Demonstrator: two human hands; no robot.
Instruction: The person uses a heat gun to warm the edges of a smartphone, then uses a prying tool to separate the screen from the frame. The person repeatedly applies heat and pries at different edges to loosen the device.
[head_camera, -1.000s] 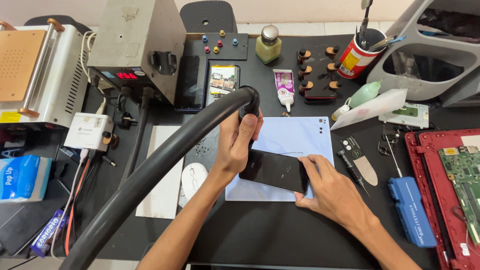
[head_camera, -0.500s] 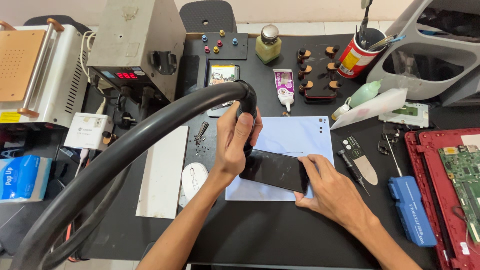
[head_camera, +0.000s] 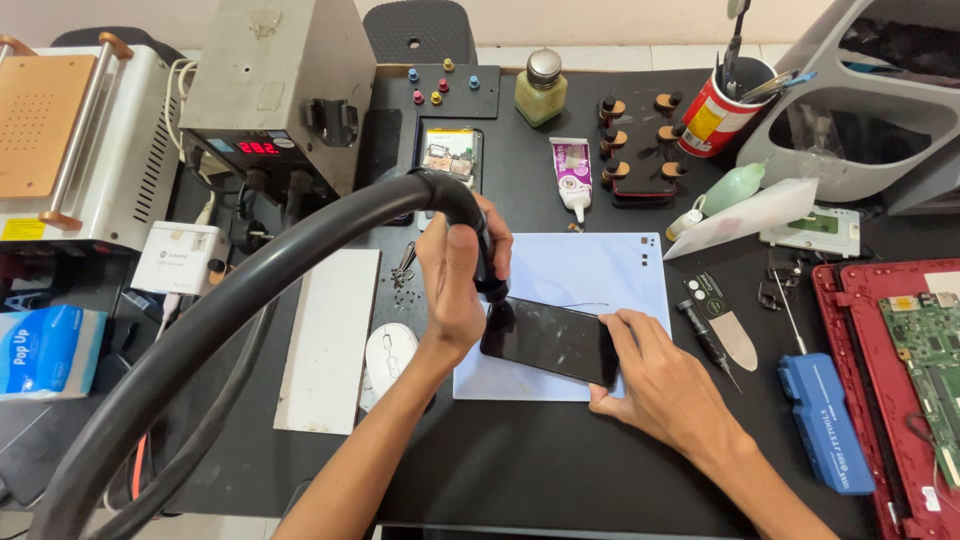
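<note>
The left hand (head_camera: 455, 285) is closed around the black hot-air handpiece (head_camera: 478, 240), its nozzle down at the left end of a dark phone (head_camera: 550, 341) — the right hand (head_camera: 660, 385) pinches the phone's right end, fingers curled over its edge. The phone lies on a pale blue mat (head_camera: 600, 275) on the black bench, with a white mouse (head_camera: 390, 352) just left and a 2nd, opened phone (head_camera: 449, 155) behind.

The flat black phone (head_camera: 550, 341) has a glossy glass face, smudged and streaked; the thick black hose (head_camera: 250, 290) looks like smooth, matt rubber. The pale blue rectangular mat (head_camera: 600, 275) is matt; the grey box-shaped station (head_camera: 275, 85) is dull, scuffed metal
</note>
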